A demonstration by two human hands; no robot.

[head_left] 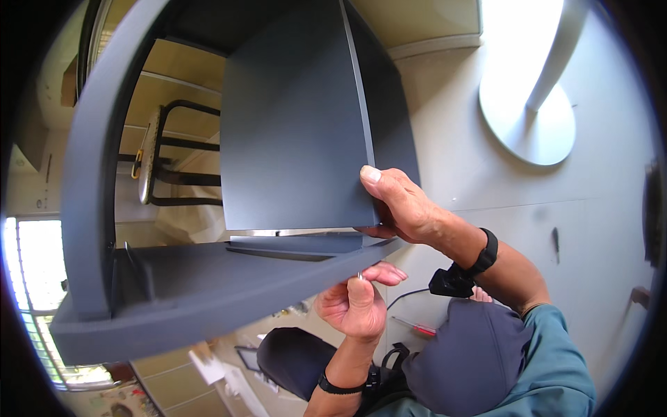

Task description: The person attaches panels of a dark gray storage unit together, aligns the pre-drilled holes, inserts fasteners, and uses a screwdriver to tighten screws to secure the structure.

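Note:
A dark grey furniture carcass fills the upper left, with a thick curved outer board (208,299) along its near side. My right hand (403,201) grips a flat dark grey panel (292,132) at its near right corner, thumb on the face and fingers wrapped behind. Below the outer board, my left hand (347,309) pinches a small silver metal piece (360,276) between thumb and finger; its exact kind is too small to tell. A narrow gap shows between the panel's lower edge and a thin grey strip (299,244).
A red-handled screwdriver (422,329) lies on the floor by my knee, with a slim dark object (556,243) farther right. A round white pedestal base (549,139) stands at upper right. Behind the carcass is a black-framed stool (187,178). White scraps (208,365) lie lower left.

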